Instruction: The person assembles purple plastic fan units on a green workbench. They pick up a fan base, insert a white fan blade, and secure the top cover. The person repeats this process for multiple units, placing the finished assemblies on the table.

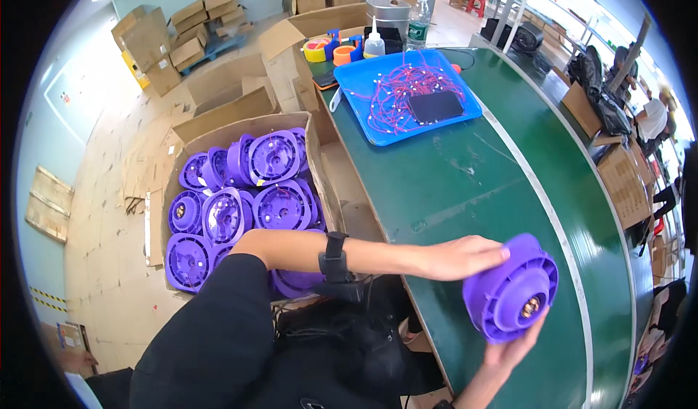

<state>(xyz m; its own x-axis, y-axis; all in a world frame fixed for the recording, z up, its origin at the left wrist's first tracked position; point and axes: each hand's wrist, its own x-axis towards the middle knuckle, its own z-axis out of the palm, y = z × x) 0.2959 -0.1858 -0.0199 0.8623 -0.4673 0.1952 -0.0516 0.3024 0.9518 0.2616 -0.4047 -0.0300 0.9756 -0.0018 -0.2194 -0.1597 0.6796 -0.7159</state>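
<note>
Between my two hands, above the right part of a green worktable [465, 205], is a round purple plastic housing [502, 303] with a ribbed rim and a copper-coloured centre. My left hand [469, 256] grips its upper left edge, the arm stretched across from the left. From below, my right hand [515, 347] supports the lower edge, fingers wrapped behind it. The housing is tilted, its copper centre turned to the lower right. To the left, an open cardboard box [320, 154] holds several similar purple housings [282, 207], partly covered by my left arm.
Farther up the table lies a blue tray [382, 138] with red wires [396, 89] and a black phone [436, 107]. Behind it stand tape dispensers [347, 53], a squeeze bottle [374, 44] and a water bottle [419, 23]. Stacked cartons [149, 42] line the back; people [654, 114] are at the right.
</note>
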